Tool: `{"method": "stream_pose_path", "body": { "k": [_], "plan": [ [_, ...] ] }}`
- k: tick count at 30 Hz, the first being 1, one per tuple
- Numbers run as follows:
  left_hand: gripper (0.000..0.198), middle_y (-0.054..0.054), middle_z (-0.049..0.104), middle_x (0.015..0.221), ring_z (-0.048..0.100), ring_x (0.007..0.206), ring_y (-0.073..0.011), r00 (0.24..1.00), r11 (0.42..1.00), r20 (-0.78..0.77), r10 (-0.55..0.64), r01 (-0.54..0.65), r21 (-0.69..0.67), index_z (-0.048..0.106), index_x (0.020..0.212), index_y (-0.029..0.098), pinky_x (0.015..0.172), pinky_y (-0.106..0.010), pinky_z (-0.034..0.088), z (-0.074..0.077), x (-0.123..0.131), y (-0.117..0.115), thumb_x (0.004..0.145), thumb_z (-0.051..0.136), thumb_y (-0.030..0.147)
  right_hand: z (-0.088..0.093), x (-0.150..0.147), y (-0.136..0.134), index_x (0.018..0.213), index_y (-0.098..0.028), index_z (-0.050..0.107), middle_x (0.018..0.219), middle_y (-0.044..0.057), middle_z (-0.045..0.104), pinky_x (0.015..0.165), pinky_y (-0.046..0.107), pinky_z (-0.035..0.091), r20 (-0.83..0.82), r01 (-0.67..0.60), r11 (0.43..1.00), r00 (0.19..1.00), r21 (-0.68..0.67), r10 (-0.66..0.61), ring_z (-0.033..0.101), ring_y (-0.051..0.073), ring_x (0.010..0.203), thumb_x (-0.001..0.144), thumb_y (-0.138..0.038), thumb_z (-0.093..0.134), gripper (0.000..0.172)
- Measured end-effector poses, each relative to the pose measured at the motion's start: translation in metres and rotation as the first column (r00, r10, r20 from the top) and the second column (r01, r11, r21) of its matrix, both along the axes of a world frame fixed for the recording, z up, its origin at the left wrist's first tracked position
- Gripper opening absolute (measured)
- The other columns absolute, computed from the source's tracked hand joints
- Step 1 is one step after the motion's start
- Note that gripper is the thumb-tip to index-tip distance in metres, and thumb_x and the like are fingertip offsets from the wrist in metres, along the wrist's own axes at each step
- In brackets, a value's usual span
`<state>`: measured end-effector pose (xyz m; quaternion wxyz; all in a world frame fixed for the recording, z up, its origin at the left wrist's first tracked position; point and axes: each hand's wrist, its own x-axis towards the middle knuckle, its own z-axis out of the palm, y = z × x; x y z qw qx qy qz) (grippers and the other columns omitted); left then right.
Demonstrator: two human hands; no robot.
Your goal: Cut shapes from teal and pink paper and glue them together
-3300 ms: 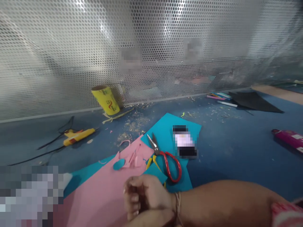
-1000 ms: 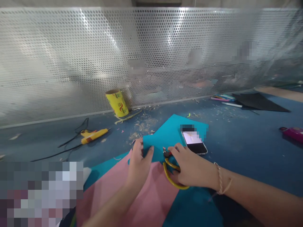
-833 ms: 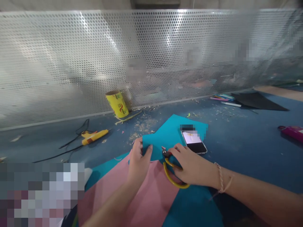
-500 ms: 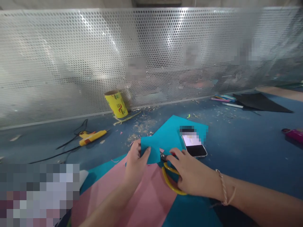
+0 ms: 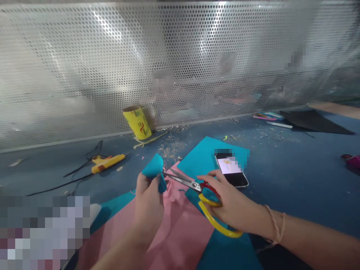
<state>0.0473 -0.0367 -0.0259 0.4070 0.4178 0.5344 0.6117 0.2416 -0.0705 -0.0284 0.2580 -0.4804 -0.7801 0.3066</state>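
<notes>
My left hand (image 5: 149,204) is closed on a small piece of blue paper (image 5: 153,167), which curls upward from the fingers. In my right hand (image 5: 227,198) are scissors (image 5: 194,184) with yellow and red handles. Their blades stand slightly apart and point left, with the tips at the edge of the held paper. Below both hands lies a pink sheet (image 5: 180,232), crumpled near its top, over larger blue paper (image 5: 225,251). Just beyond my right hand, a phone (image 5: 232,170) with a lit screen rests on another blue sheet (image 5: 199,157).
A yellow glue gun (image 5: 108,164) with a black cord lies at left. Near the perforated metal panel (image 5: 185,45) stands a yellow cardboard tube (image 5: 137,123). Pens (image 5: 267,116) and black paper (image 5: 315,122) lie back right, a magenta object (image 5: 353,161) at far right. Scraps litter the table (image 5: 295,176).
My left hand has moved left with the blue piece, which now curls up. The scissor blades, earlier largely behind the paper, now show and are parted. The pink sheet's crumpled top has come into view.
</notes>
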Motion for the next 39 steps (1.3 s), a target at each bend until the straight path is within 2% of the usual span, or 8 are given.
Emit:
{"method": "stream_pose_path", "body": {
  "k": [3, 7, 10, 12, 19, 27, 33, 39],
  "plan": [
    [0.011, 0.003, 0.055, 0.075, 0.054, 0.071, -0.0090, 0.972, 0.996, 0.235, -0.020, 0.039, -0.074, 0.050, 0.075, 0.019, 0.065, -0.022, 0.047, -0.001, 0.002, 0.002, 0.067, 0.058, 0.020, 0.006, -0.001, -0.007, 0.128, -0.023, 0.036, 0.124, 0.013, 0.035, 0.074, 0.032, 0.049, -0.004, -0.052, 0.997, 0.999, 0.057, 0.052, 0.053, 0.019, 0.094, 0.076, -0.017, 0.052, 0.055],
    [0.020, 0.003, 0.059, 0.072, 0.056, 0.066, -0.0097, 0.955, 0.978, 0.292, -0.048, 0.104, -0.180, 0.054, 0.077, 0.018, 0.062, -0.023, 0.048, -0.001, 0.004, 0.003, 0.062, 0.065, 0.021, 0.013, -0.001, -0.013, 0.121, -0.019, 0.038, 0.122, 0.013, 0.039, 0.080, 0.033, 0.046, -0.034, -0.116, 0.988, 0.992, 0.102, 0.120, 0.050, 0.020, 0.099, 0.076, -0.012, 0.050, 0.046],
    [0.026, 0.003, 0.060, 0.071, 0.055, 0.059, -0.0099, 0.954, 0.956, 0.271, -0.127, 0.191, -0.223, 0.056, 0.084, 0.020, 0.057, -0.024, 0.047, 0.000, 0.004, 0.003, 0.062, 0.068, 0.027, 0.013, -0.001, -0.011, 0.112, -0.019, 0.040, 0.107, 0.009, 0.048, 0.068, 0.027, 0.046, -0.089, -0.102, 0.995, 0.991, 0.005, 0.102, 0.052, 0.014, 0.078, 0.080, -0.014, 0.047, 0.034],
    [0.027, 0.003, 0.060, 0.070, 0.055, 0.058, -0.0109, 0.955, 0.950, 0.222, -0.199, 0.243, -0.194, 0.056, 0.083, 0.020, 0.055, -0.024, 0.047, 0.000, 0.003, 0.002, 0.062, 0.069, 0.030, 0.013, 0.000, -0.009, 0.109, -0.020, 0.042, 0.098, 0.005, 0.049, 0.059, 0.024, 0.043, -0.101, -0.085, 0.995, 0.992, -0.044, 0.080, 0.048, 0.010, 0.066, 0.081, -0.016, 0.048, 0.029],
    [0.020, 0.000, 0.057, 0.069, 0.053, 0.064, -0.0125, 0.939, 0.940, -0.045, -0.340, 0.338, -0.044, 0.057, 0.079, 0.018, 0.057, -0.024, 0.045, -0.005, 0.001, -0.002, 0.071, 0.063, 0.035, 0.014, 0.001, -0.004, 0.108, -0.022, 0.045, 0.095, 0.003, 0.046, 0.049, 0.022, 0.034, -0.093, -0.103, 0.994, 0.991, -0.021, 0.100, 0.038, 0.008, 0.057, 0.081, -0.021, 0.051, 0.028],
    [0.030, -0.002, 0.060, 0.075, 0.056, 0.064, -0.0154, 0.910, 0.903, 0.060, -0.411, 0.415, -0.113, 0.055, 0.091, 0.020, 0.057, -0.028, 0.048, -0.004, 0.007, -0.004, 0.070, 0.063, 0.040, 0.011, 0.002, 0.000, 0.097, -0.019, 0.041, 0.087, 0.002, 0.045, 0.046, 0.023, 0.034, -0.044, -0.044, 0.999, 0.998, -0.017, 0.043, 0.038, 0.008, 0.056, 0.080, -0.032, 0.055, 0.026],
    [0.025, 0.000, 0.057, 0.066, 0.054, 0.061, -0.0135, 0.943, 0.939, -0.060, -0.329, 0.319, -0.129, 0.055, 0.075, 0.017, 0.056, -0.027, 0.048, -0.001, 0.006, -0.003, 0.066, 0.066, 0.038, 0.013, 0.004, 0.001, 0.093, -0.018, 0.043, 0.088, 0.003, 0.048, 0.054, 0.026, 0.036, 0.049, -0.036, 0.998, 0.998, 0.049, 0.034, 0.040, 0.010, 0.059, 0.081, -0.033, 0.053, 0.021],
    [0.028, -0.003, 0.063, 0.072, 0.060, 0.064, -0.0173, 0.923, 0.909, 0.014, -0.384, 0.381, -0.167, 0.057, 0.081, 0.017, 0.060, -0.033, 0.051, 0.002, 0.006, -0.005, 0.066, 0.066, 0.039, 0.014, 0.005, 0.000, 0.099, -0.017, 0.043, 0.093, 0.005, 0.048, 0.052, 0.027, 0.037, 0.132, -0.058, 0.997, 0.990, 0.047, 0.051, 0.042, 0.009, 0.054, 0.085, -0.035, 0.048, 0.023]
  ]
}}
